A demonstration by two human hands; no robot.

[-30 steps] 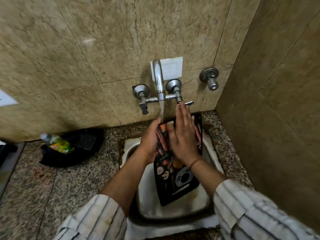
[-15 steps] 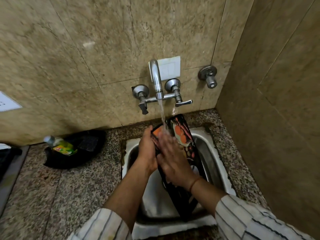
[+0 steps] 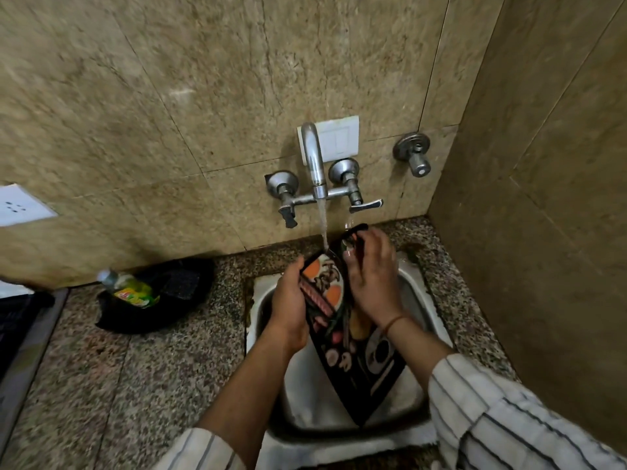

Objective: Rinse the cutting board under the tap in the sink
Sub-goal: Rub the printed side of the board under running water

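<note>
Since the earlier frame our right hand (image 3: 371,279) has slid from the middle of the board (image 3: 342,334) up to its far top edge, and the board has turned so that more of its printed face shows to us. Taking the sink (image 3: 437,330) as our landmark and going near to far: nearest us, our striped sleeves (image 3: 509,422) hang over its front rim. Inside the basin the board stands on end, tilted, its lower corner down near the front wall and its top rising toward the tap (image 3: 314,157). Our left hand (image 3: 288,300) clasps the board's left edge, fingers curled behind it and thumb on the printed face. Our right hand lies over the upper right of the board, fingers bent and pinching the top edge, a thin band at the wrist. Above the sink's back rim the tap is running, and its stream (image 3: 322,225) lands on the top of the board between our two hands. Left of the sink, well apart on the speckled counter (image 3: 152,385), a green bottle (image 3: 130,288) lies in a black pan (image 3: 163,300). Behind the tap a white switch plate (image 3: 339,139) sits on the tiled wall, and a separate valve (image 3: 414,154) is mounted to its right.
</note>
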